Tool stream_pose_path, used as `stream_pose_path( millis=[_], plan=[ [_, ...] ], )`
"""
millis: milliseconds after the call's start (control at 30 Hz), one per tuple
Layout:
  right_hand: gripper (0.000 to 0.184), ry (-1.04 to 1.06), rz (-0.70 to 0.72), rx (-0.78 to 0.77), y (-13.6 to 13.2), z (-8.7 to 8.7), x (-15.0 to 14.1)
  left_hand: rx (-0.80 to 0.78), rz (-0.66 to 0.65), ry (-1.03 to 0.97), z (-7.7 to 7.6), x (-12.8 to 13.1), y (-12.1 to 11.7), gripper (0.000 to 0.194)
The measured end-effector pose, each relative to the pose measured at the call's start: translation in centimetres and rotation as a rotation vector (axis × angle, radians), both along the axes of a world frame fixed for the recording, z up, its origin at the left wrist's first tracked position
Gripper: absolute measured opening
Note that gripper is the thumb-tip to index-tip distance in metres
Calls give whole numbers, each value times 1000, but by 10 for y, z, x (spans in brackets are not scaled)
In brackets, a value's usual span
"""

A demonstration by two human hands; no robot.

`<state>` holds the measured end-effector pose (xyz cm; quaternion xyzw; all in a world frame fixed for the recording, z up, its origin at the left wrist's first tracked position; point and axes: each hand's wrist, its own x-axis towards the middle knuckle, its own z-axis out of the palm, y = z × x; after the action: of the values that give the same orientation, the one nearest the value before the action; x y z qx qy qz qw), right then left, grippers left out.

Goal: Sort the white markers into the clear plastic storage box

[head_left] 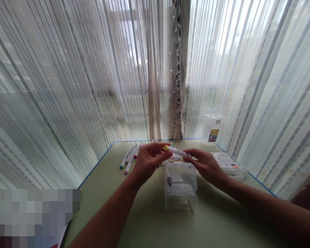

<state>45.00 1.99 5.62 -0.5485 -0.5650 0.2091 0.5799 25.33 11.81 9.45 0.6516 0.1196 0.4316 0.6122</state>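
Note:
Above a small transparent plastic box (180, 197), a white marker (177, 151) with a yellow end lies nearly level between my hands. My left hand (150, 159) is closed around its yellow end, thumb below and fingers behind. The other end is pinched by the thumb and fingers of my right hand (206, 164). Inside the box, a marker with a grey end (169, 181) shows through the wall. Left of my left hand, several white markers lie on the table, among them a green-ended marker (123, 162) and a pink-ended marker (129, 165). More markers behind my hands are partly hidden.
The light green table (98, 193) has a blue edge. To the right lies a transparent case with a printed sheet (226, 161). A tall translucent container (212, 130) with a label stands at the back right. Striped sheer curtains (92, 69) hang behind the table.

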Motion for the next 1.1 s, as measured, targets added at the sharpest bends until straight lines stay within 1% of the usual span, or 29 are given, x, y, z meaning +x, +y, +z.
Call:
stream_pose_path(
  millis=[200, 433, 600, 767, 933, 1100],
  plan=[
    [33, -15, -32, 26, 1, 1, 0, -4, 20, -1, -3, -1, 6, 30],
    [32, 10, -119, 85, -2, 7, -2, -40, 76, 2, -5, -1, 11, 31],
    [35, -10, -163, 110, -5, 11, -2, -62, 81, 14, -6, 0, 11, 32],
    [33, 19, -105, 132, -8, 14, -5, -43, 93, 36, -7, 0, 12, 28],
    [31, 53, -103, 144, -7, 13, -7, -33, 68, 55, -8, 0, 14, 28],
    [30, 58, -82, 138, -7, 11, -8, -39, 113, 83, -8, 2, 14, 31]
  ],
)
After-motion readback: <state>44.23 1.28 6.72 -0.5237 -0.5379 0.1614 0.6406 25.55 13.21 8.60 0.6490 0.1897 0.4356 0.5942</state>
